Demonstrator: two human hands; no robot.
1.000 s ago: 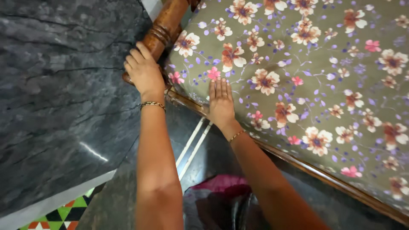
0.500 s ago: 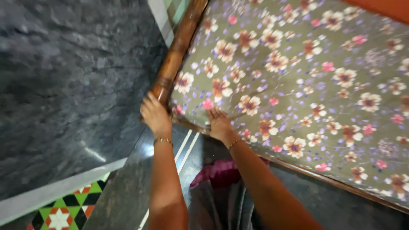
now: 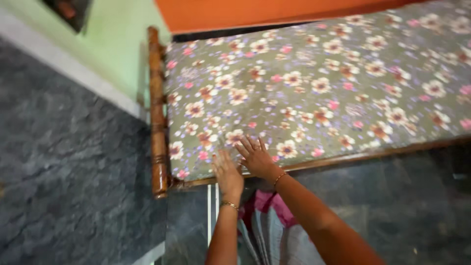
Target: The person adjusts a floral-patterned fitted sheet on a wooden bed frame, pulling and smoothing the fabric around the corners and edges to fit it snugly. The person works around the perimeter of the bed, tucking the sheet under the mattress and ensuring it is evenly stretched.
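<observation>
Floral olive mattress cover (image 3: 314,93) lies flat under both open hands

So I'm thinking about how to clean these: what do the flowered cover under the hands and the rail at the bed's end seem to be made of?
The flowered cover looks like thin printed cloth or a wipeable plastic sheet, matte, lying smooth; the blur leaves it open. The rail looks like turned wood with a glossy brown varnish, going by its ringed grooves and sheen. The left hand and right hand lie flat on the cover.
</observation>
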